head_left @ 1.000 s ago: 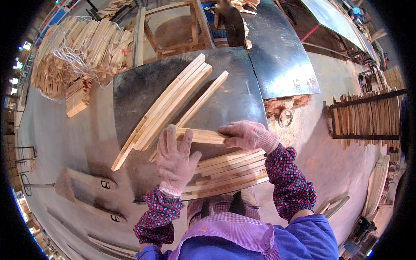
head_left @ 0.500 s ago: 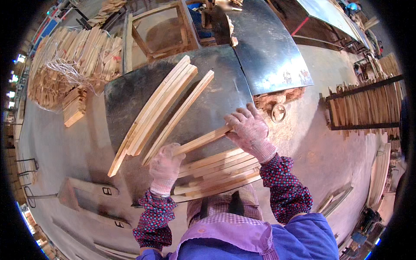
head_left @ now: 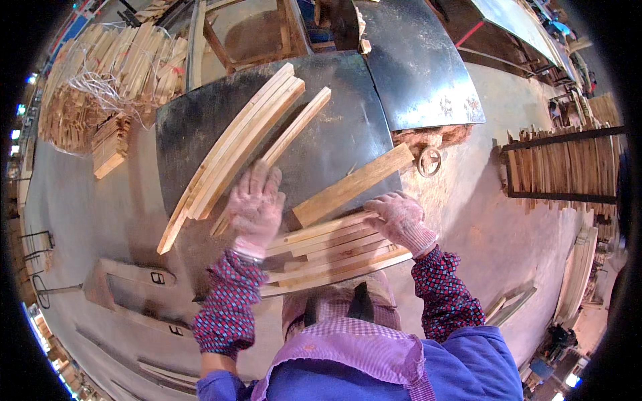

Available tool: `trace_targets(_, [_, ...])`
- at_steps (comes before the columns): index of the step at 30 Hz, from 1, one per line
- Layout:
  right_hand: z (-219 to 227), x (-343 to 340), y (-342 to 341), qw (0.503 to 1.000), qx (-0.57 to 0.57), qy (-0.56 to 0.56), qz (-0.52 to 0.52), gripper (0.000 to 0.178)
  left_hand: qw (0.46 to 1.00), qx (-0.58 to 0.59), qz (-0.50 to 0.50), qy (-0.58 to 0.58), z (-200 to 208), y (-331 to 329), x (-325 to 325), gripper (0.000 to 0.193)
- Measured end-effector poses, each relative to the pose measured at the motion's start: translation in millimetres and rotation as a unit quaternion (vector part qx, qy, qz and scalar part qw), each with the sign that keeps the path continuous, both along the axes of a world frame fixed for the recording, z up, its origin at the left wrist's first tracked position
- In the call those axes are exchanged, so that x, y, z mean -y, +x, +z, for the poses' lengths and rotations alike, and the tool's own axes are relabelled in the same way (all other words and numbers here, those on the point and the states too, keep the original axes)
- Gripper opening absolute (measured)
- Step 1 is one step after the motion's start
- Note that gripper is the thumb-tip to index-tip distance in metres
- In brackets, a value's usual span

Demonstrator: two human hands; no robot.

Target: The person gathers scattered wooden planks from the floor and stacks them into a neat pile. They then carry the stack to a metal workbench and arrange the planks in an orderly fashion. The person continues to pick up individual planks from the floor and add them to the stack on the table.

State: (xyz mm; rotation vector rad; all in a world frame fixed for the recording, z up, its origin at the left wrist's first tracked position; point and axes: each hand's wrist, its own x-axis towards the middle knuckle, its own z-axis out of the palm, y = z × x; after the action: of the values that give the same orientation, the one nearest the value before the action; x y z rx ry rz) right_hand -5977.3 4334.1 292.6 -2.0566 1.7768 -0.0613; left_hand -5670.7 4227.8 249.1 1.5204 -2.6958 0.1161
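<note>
My left hand [head_left: 256, 208], in a pale work glove, is open with its fingers stretched over a single curved wooden strip [head_left: 297, 127], partly covering it. My gloved right hand [head_left: 399, 219] has its fingers bent around the right end of the top strip in a near pile of wooden strips [head_left: 334, 247]. Between the hands and the far part of the table, a flat wooden board [head_left: 354, 186] lies slanted on the dark metal tabletop [head_left: 341, 127], touched by neither hand. A group of curved strips [head_left: 234, 144] lies side by side at the left.
A second metal plate [head_left: 428, 73] adjoins at the far right, above a handwheel [head_left: 429, 162]. A tied wood bundle [head_left: 114, 80] stands far left beside a wooden frame [head_left: 247, 37]. At right, a rack [head_left: 562, 164] holds many upright pieces. Cut boards [head_left: 134, 281] lie on the floor, left.
Both hands have let go of the wooden board, which now lies flat on the table. My left hand has moved away from me over the single strip; my right has come down to the near pile.
</note>
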Motion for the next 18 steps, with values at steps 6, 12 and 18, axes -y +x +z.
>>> trace_targets(6, [-10.4, 4.2, -6.4, 0.998, 0.032, 0.056, -0.02, 0.037, 0.983, 0.125, 0.02, -0.13, -23.3, 44.4, 52.0, 0.062])
trace_targets(12, [-18.4, 27.2, -14.5, 0.995, 0.015, 0.097, -0.009, 0.036, 0.988, 0.125, 0.096, 0.0, 12.3, 26.6, 54.2, 0.073])
trace_targets(18, [-30.6, 35.9, -20.6, 0.998, 0.019, 0.062, 0.002, 0.036, 0.962, -0.122, -0.002, 0.246, 30.0, 24.8, -5.2, 0.058])
